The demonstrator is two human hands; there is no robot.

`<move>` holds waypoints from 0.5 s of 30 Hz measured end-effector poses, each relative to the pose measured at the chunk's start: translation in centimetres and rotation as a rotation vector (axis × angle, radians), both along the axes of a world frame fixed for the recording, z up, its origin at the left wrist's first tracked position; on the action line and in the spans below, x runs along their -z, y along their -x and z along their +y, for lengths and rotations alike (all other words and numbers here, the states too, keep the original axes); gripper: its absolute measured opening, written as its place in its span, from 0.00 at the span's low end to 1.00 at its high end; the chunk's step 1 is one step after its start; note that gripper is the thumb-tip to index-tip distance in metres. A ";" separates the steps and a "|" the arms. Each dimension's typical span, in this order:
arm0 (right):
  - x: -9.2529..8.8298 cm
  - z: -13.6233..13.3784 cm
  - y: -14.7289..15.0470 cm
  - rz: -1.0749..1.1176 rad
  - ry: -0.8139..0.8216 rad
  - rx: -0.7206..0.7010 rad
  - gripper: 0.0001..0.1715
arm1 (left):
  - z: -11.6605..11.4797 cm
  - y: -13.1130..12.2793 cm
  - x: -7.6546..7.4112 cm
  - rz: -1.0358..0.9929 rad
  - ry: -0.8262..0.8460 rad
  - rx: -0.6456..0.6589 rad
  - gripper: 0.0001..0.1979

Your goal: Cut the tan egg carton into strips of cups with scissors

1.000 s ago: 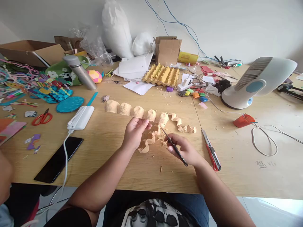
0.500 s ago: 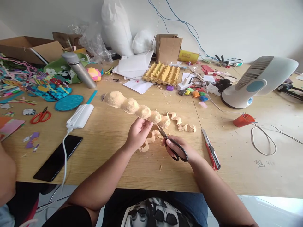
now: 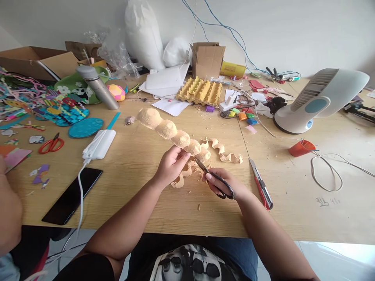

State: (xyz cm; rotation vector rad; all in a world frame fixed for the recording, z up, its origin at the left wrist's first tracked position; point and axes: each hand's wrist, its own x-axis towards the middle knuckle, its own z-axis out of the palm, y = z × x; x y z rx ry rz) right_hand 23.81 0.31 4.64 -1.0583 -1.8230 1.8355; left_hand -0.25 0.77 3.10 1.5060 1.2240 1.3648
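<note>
A tan strip of rounded egg-carton cups [image 3: 166, 128] slants over the table, its near end pinched in my left hand [image 3: 172, 164]. My right hand [image 3: 224, 182] grips black-handled scissors [image 3: 202, 166], whose blades touch the lower edge of the strip beside my left fingertips. Beneath and just behind the strip lie wavy trimmed scraps [image 3: 178, 182], with another curled offcut [image 3: 231, 158] to the right.
A red utility knife [image 3: 262, 187] lies right of my right hand. Farther back are a yellow egg tray [image 3: 200, 91] and a white fan [image 3: 315, 103]. On the left are a phone [image 3: 72, 196], a power bank [image 3: 101, 144], red scissors [image 3: 51, 145] and another person's arm [image 3: 8, 207].
The far end of the strip has swung right and up, uncovering a small crumpled scrap. The scissor handles have drawn closer together. The other person's arm has shifted slightly.
</note>
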 end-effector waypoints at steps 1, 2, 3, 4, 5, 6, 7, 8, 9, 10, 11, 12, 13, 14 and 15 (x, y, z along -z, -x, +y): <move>0.0 0.0 0.0 -0.007 0.005 -0.005 0.38 | 0.0 0.0 0.0 0.004 0.004 0.018 0.12; 0.0 0.0 0.0 -0.014 0.008 -0.007 0.38 | 0.0 0.0 0.0 0.007 0.005 0.031 0.12; -0.1 0.0 0.0 -0.020 0.009 -0.006 0.38 | 0.1 0.1 0.0 0.010 0.005 0.037 0.12; -0.1 0.0 0.0 -0.022 0.009 -0.005 0.39 | 0.1 0.1 0.0 0.015 0.001 0.035 0.12; -0.1 0.0 -0.1 -0.020 0.010 -0.003 0.39 | 0.1 0.2 0.0 0.023 -0.005 0.026 0.12; -0.2 0.0 -0.1 -0.016 0.010 -0.004 0.39 | 0.1 0.2 0.1 0.033 -0.013 0.016 0.11; -0.2 0.0 -0.2 -0.010 0.009 -0.007 0.39 | 0.2 0.3 0.1 0.042 -0.021 0.006 0.11; -0.2 -0.1 -0.3 -0.003 0.006 -0.009 0.39 | 0.2 0.3 0.1 0.051 -0.029 -0.002 0.11; -0.3 -0.1 -0.3 0.001 0.003 -0.011 0.39 | 0.2 0.3 0.1 0.057 -0.035 -0.008 0.11; -0.3 -0.1 -0.3 0.004 0.001 -0.011 0.38 | 0.2 0.4 0.1 0.061 -0.038 -0.011 0.11; -0.2 -0.1 -0.4 0.002 0.000 -0.012 0.38 | 0.2 0.4 0.1 0.062 -0.039 -0.011 0.11; -0.2 0.0 -0.3 -0.003 -0.002 -0.011 0.38 | 0.2 0.3 0.1 0.061 -0.038 -0.006 0.11; -0.1 0.0 -0.3 -0.010 -0.004 -0.009 0.38 | 0.2 0.3 0.1 0.058 -0.035 0.001 0.11; 0.0 0.0 -0.3 -0.017 -0.007 -0.008 0.38 | 0.2 0.3 0.1 0.057 -0.029 0.008 0.11; 0.1 0.0 -0.2 -0.022 -0.009 -0.009 0.38 | 0.2 0.3 0.1 0.057 -0.021 0.015 0.11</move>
